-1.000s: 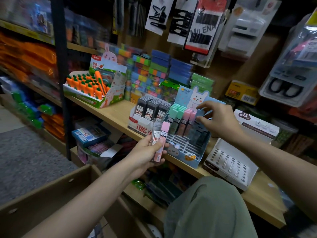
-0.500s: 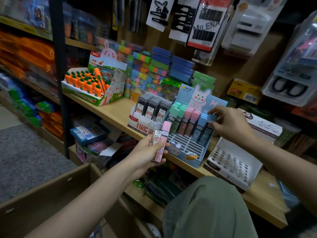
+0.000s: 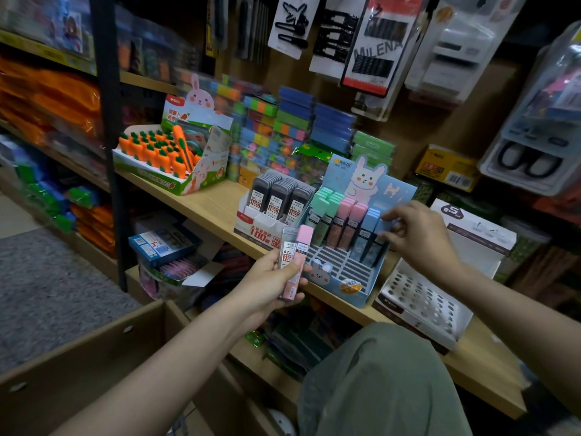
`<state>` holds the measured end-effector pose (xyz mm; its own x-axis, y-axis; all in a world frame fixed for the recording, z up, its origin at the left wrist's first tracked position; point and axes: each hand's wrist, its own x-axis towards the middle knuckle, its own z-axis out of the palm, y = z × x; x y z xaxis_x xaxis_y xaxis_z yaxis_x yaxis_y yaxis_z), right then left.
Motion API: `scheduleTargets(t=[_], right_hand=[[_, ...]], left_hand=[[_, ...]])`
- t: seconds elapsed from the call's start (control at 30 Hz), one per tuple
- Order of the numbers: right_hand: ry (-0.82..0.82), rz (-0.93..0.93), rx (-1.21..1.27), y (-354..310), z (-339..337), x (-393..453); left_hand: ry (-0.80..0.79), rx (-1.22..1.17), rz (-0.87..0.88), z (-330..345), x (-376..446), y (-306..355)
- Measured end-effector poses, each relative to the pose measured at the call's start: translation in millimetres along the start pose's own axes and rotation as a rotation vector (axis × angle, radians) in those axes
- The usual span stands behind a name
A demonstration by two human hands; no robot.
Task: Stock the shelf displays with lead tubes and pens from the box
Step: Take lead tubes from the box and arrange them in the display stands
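My left hand (image 3: 270, 284) grips two lead tubes upright in front of the shelf, a clear one (image 3: 288, 250) and a pink-capped one (image 3: 301, 259). Behind them stands a blue bunny display (image 3: 342, 278) with green, pink and blue-capped lead tubes (image 3: 342, 221) in its back rows and bare slots at the front. My right hand (image 3: 418, 234) reaches to the display's right end and pinches a blue-capped tube (image 3: 379, 234) there. To the left, a white and red display (image 3: 261, 221) holds grey lead tubes (image 3: 276, 196).
A brown cardboard box (image 3: 103, 350) lies open at the lower left. A white holed display (image 3: 421, 306) sits right of the bunny display on the wooden shelf (image 3: 207, 206). A carrot eraser display (image 3: 166, 158) stands further left. My knee (image 3: 383, 382) is below the shelf edge.
My right hand moved from the pink tubes to the right end of the bunny display, where blue-capped tubes now stand. My left hand kept its two tubes still.
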<state>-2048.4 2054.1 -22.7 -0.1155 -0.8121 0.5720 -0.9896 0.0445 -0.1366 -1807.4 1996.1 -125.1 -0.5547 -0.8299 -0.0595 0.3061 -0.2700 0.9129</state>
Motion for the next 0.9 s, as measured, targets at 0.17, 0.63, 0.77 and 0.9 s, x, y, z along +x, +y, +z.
scheduleTargets(t=[0.17,0.63,0.77,0.9], right_hand=[[-0.005,0.062,-0.057,-2.1,2.7,-0.8],[-0.260,0.066,0.516,-91.1,10.0,-7.5],[-0.156,0.167,0.540,-72.9,-12.7,16.4],[0.011,0.065,0.287,-49.5,-32.1,31.5]], left_hand=[[-0.036,-0.007,0.005,2.9,-4.1,1.6],[-0.208,-0.010,0.047,9.2,-15.2,11.2],[-0.069,0.069,0.060,3.8,-13.2,13.9],[0.038,0.117,0.059,-2.4,-9.5,16.2]])
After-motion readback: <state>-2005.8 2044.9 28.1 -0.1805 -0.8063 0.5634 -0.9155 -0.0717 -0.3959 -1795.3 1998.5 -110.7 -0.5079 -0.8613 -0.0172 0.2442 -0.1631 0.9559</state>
